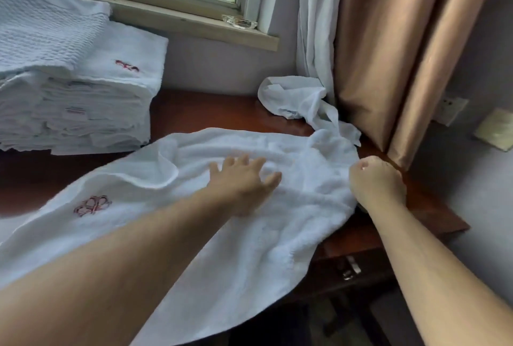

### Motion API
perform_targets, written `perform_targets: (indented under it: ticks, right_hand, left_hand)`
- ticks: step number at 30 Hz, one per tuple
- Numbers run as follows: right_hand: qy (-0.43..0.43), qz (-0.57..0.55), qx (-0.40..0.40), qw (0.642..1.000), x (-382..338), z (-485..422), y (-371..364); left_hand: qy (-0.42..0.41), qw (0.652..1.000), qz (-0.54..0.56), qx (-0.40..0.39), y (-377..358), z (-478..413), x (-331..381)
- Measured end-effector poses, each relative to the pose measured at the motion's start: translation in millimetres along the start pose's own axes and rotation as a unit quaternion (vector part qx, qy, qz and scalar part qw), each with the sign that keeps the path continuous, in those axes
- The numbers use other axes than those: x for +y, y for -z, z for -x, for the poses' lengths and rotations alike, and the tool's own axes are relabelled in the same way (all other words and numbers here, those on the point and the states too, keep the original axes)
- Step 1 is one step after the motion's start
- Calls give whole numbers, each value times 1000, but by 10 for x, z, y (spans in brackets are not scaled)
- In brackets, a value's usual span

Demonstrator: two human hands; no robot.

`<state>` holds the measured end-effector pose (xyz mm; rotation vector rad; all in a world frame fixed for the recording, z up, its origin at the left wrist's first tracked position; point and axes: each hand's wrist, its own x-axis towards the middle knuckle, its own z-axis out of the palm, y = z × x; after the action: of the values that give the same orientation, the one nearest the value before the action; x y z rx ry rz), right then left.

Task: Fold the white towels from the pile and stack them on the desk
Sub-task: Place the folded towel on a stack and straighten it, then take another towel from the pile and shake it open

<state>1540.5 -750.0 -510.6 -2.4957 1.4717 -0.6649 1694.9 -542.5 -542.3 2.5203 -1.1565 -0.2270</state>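
A large white towel (194, 223) with a red embroidered mark lies spread and rumpled across the dark wooden desk (211, 112), its near part hanging over the front edge. My left hand (244, 179) rests flat on its middle with fingers spread. My right hand (374, 179) grips the towel's right edge in a fist. A tall stack of folded white towels (83, 107) stands at the desk's left. A crumpled white towel (299, 101) lies at the back right by the curtain.
A window with a sill (194, 26) runs behind the desk, and a glass ashtray (240, 22) sits on the sill. White sheer and tan curtains (402, 54) hang at the right. A drawer handle (351, 268) shows below the desk's front edge.
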Motion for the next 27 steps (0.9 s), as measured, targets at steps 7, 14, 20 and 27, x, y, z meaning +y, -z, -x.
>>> perform_targets:
  ticks: [7,14,20,27]
  right_hand:
    - [-257,-330,-63,906,337,-242,192]
    - [-129,-404,-359,832,434,-215,280]
    - [-25,-389,-255,885,186,-217,286]
    - [28,-410,-405,816,49,-59,312]
  left_hand:
    - [-9,998,-57,1,-104,-244,-173]
    - [-14,997,-76,4,-104,-267,-223]
    - [-34,996,-82,-2,-95,-219,-280]
    - [-32,996,-84,3,-90,-183,-307]
